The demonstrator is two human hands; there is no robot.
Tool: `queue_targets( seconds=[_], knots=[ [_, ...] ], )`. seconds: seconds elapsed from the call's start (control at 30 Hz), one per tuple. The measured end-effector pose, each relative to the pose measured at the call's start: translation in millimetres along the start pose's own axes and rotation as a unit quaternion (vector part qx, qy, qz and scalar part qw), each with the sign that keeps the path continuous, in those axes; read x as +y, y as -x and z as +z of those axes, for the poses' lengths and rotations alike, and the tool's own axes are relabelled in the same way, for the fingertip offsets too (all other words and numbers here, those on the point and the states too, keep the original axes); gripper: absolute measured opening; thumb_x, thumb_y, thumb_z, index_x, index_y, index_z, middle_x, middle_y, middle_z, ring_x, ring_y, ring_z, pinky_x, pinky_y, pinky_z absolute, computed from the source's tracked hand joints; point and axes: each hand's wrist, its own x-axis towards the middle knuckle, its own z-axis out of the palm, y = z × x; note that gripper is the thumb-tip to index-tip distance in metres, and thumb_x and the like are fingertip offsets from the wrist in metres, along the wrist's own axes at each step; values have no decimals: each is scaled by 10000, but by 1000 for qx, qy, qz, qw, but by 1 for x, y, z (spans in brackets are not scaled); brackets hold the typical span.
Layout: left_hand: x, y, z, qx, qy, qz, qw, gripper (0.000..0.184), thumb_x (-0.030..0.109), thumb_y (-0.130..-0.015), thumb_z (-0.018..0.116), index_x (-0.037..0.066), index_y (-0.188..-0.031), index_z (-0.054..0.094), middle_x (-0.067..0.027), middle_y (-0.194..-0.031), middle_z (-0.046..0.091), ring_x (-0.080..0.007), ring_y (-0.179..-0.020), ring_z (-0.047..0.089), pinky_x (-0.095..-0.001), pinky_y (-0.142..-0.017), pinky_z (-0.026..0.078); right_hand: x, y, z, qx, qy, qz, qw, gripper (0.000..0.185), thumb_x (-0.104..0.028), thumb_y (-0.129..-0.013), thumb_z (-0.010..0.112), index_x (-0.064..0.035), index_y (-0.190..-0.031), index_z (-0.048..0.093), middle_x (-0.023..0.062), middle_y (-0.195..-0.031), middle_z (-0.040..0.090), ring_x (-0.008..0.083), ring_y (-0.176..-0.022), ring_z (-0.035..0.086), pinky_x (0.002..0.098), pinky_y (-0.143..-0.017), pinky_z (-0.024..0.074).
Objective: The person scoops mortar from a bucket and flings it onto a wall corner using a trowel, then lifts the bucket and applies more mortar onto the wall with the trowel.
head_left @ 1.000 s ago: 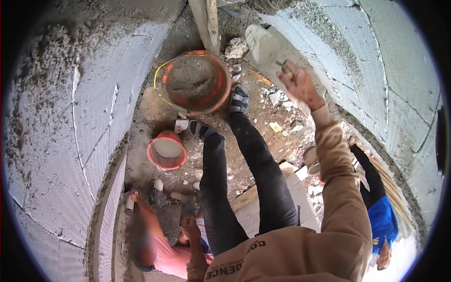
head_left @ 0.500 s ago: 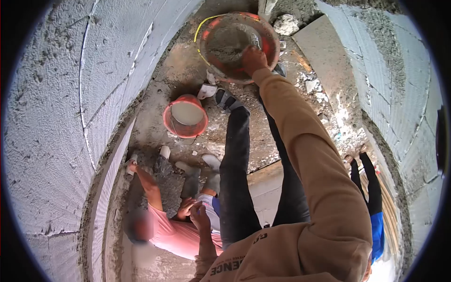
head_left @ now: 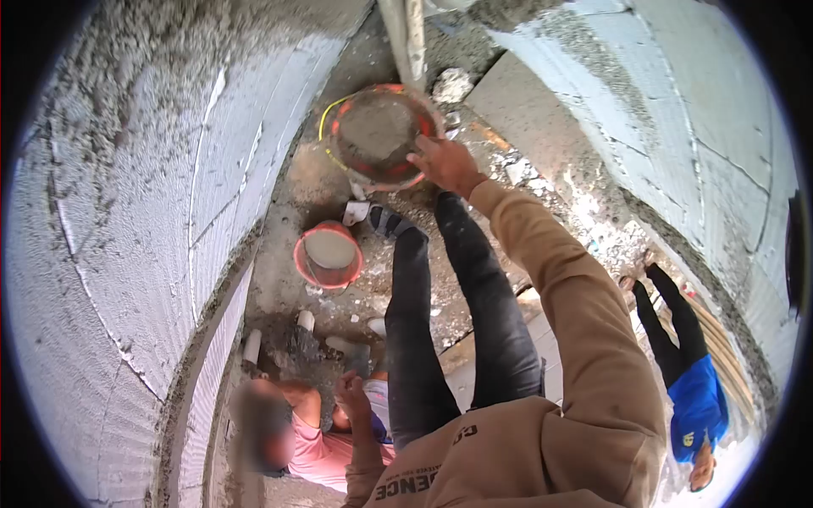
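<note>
My right hand [head_left: 449, 165] is closed round the trowel handle at the right rim of the large orange tub [head_left: 432, 127]. The trowel's blade is hard to tell from the grey mortar [head_left: 377, 127] in the tub. Low in the view, my left hand [head_left: 352, 394] is raised in front of my body with its fingers curled; what it may hold is too small to make out. It appears close to a co-worker in a pink shirt [head_left: 320, 453]. A small orange bucket [head_left: 351, 273] with pale liquid stands below the tub.
Textured walls [head_left: 127, 254] curve along both sides. Wooden posts [head_left: 406, 42] stand behind the tub. A grey board [head_left: 533, 106] leans or lies at the right, near rubble [head_left: 521, 172]. Another person in blue [head_left: 699, 406] is at the lower right, beside long poles [head_left: 724, 356].
My right hand swung from the right wall side into the tub, then moved to its right rim. The pink-shirted co-worker's arm drew in from the left wall. My left hand stays curled.
</note>
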Motion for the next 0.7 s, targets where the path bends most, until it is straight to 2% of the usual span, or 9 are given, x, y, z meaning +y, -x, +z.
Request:
queue_targets(
  seconds=[0.13, 0.37, 0.4, 0.43, 0.47, 0.53, 0.57, 0.63, 0.7],
  knots=[
    [32, 0, -5, 4, -18, 52, 998, 248, 116, -832, 623, -42, -994, 723, -166, -921, 726, -278, -836, 697, -402, -794, 550, -46, 25, -86, 17, -21, -57, 998, 379, -391, -970, 641, -64, -1160, 621, 216, -902, 700, 446, -876, 678, 538, -776, 543],
    [39, -14, 18, 30, -81, 107, 990, 252, 111, -827, 605, -24, -1001, 728, -191, -972, 735, -328, -903, 719, -428, -840, 554, -26, 38, -165, -251, -204, -78, 943, 451, -438, -988, 636, -20, -1155, 669, 183, -837, 696, 348, -829, 700, 457, -733, 545],
    [42, -13, 21, 16, -88, 106, 990, 250, 107, -829, 605, -23, -1005, 725, -188, -977, 735, -327, -909, 716, -428, -845, 552, -20, 23, -185, -397, -263, 105, 873, 425, -417, -999, 636, -5, -1094, 672, 106, -766, 641, 211, -739, 643, 374, -633, 518],
    [42, -12, 22, 3, -93, 104, 990, 248, 103, -830, 606, -21, -1010, 723, -185, -982, 734, -327, -916, 713, -427, -849, 550, 17, 11, -181, -476, -329, 170, 798, 405, -419, -1010, 630, -17, -1053, 662, 52, -795, 580, 123, -717, 557, 310, -572, 474],
    [40, -16, 29, -9, -95, 106, 990, 247, 99, -831, 606, -20, -1015, 721, -183, -987, 733, -326, -923, 710, -426, -853, 548, 60, 4, -166, -461, -383, 242, 763, 382, -418, -1021, 608, -39, -1052, 648, 64, -891, 580, 113, -764, 560, 296, -593, 470],
    [10, -25, 46, -6, -77, 106, 991, 240, 94, -835, 609, -21, -1017, 715, -180, -984, 728, -325, -931, 701, -419, -859, 541, 106, -28, -173, -369, -263, 319, 833, 460, -415, -1036, 568, -1, -1237, 574, 94, -940, 552, 142, -837, 552, 328, -710, 528],
    [-4, -26, 51, -7, -72, 103, 992, 237, 91, -836, 610, -21, -1018, 712, -179, -982, 725, -324, -935, 696, -415, -862, 538, 157, -41, -160, -296, -273, 385, 830, 623, -515, -1041, 528, 1, -1389, 524, 57, -833, 522, 212, -827, 517, 421, -952, 497],
    [-13, -23, 57, 1, -81, 95, 992, 230, 89, -842, 608, -24, -1015, 710, -176, -974, 720, -312, -937, 689, -408, -863, 533, 215, -40, -157, -63, -307, 368, 875, 632, -545, -1019, 561, -1, -1341, 559, 34, -807, 533, 152, -689, 514, 313, -642, 529],
    [-12, -20, 68, 2, -68, 73, 995, 228, 87, -845, 608, -27, -1015, 709, -174, -969, 717, -300, -926, 685, -401, -858, 531, 197, -20, -186, 29, -193, 307, 931, 452, -487, -1042, 544, -44, -1005, 625, -19, -725, 495, 80, -536, 414, 272, -493, 453]
  ],
)
